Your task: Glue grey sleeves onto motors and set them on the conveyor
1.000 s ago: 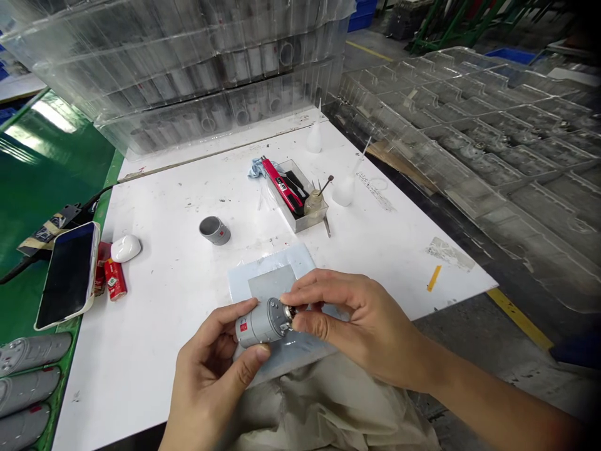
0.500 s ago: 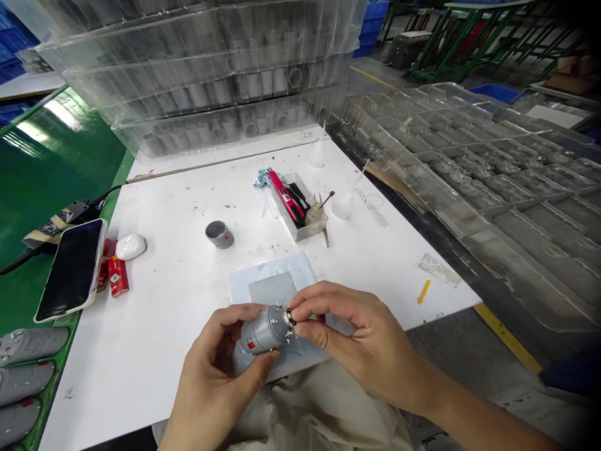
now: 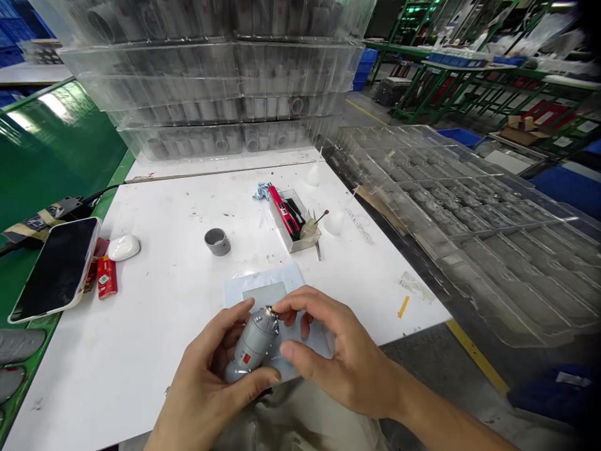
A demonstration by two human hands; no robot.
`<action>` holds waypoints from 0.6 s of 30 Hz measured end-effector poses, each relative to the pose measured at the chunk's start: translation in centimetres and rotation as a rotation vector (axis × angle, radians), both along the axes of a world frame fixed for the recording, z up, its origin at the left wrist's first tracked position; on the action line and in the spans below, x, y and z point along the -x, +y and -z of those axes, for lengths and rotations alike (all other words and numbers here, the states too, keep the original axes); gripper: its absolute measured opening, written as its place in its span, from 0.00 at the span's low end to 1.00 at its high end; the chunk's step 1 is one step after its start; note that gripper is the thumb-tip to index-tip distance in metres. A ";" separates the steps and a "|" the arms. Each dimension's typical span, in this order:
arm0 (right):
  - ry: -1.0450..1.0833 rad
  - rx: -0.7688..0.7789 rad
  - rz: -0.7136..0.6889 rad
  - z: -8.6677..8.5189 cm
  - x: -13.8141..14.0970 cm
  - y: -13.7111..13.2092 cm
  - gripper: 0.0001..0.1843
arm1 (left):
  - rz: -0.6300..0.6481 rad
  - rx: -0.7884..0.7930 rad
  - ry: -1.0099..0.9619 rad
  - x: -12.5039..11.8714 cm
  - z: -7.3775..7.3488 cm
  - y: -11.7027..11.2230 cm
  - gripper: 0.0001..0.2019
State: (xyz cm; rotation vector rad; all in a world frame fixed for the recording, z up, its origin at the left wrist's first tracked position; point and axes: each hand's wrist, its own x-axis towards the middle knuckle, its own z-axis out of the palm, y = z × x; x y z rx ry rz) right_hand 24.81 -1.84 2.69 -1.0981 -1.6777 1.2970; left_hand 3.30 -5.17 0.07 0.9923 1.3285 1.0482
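The left hand [image 3: 201, 369] has a full, closed grip around a grey cylinder [image 3: 256, 344] with a red label, held tilted over a pale plastic sheet [image 3: 239, 285] on the white table [image 3: 94, 382]. The right hand [image 3: 340, 354] is half closed, its fingertips [image 3: 286, 305] pinching the cylinder's small metal end [image 3: 268, 311]. A grey cup [image 3: 216, 241] and a metal tray [image 3: 305, 242] sit farther along the table.
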 end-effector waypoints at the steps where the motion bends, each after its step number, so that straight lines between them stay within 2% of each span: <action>1: -0.003 0.002 -0.009 0.0 0.1 -0.1 0.21 | 0.014 0.015 -0.025 0.2 0.1 0.1 0.37; 4: 0.016 -0.002 -0.025 0.1 0.2 -0.2 0.23 | 0.104 0.019 -0.071 0.7 0.6 0.4 0.45; 7: 0.040 0.015 -0.019 0.1 0.3 -0.2 0.20 | 0.174 -0.021 -0.066 1.0 0.7 0.6 0.43; 10: 0.056 0.021 -0.015 0.0 0.5 -0.2 0.19 | 0.183 -0.058 -0.047 0.8 0.4 0.7 0.40; 13: 0.039 0.006 -0.027 -0.2 0.5 -0.2 0.18 | 0.152 -0.008 -0.066 0.3 -0.2 0.6 0.38; 15: 0.013 0.003 -0.015 -0.2 0.1 0.2 0.17 | 0.087 0.053 -0.090 -0.1 -0.6 0.5 0.38; 16: 0.003 -0.002 0.029 -0.2 -0.3 0.6 0.15 | 0.043 0.081 -0.093 -0.3 -0.7 0.4 0.38; 18: -0.009 -0.050 0.231 -0.1 -1.3 2.0 0.12 | -0.040 0.109 -0.076 -0.4 -0.7 0.4 0.38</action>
